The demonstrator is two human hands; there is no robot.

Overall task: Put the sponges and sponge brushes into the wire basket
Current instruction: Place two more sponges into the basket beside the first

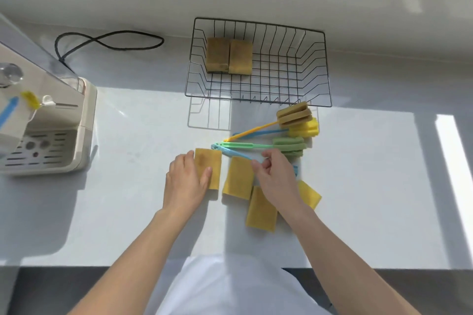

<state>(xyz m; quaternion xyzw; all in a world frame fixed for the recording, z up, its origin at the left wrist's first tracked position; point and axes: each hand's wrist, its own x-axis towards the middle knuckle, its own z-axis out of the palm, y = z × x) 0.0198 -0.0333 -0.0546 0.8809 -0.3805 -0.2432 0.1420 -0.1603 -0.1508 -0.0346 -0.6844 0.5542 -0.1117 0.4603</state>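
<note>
Your left hand [188,181] lies flat on a sponge [208,170], fingers spread — ready to lift it. Your right hand [277,179] hovers over the blue brush handle [236,155]; its grip looks loosely curled, pinching nothing I can see.

A black wire basket [258,89] stands at upper centre of the frame, with two olive-brown sponges [229,56] lying side by side in its left half. Below it, at centre, four yellow sponges lie flat: the leftmost sponge [213,165], a middle sponge [238,178], a lower sponge [261,210] and a tilted right sponge [309,194]. Between them and the basket, sponge brushes fan out, handles meeting at left: a yellow-handled brush [294,114], a blue-handled brush [304,128], a green brush [288,144] and a light-blue handle [236,154].
</note>
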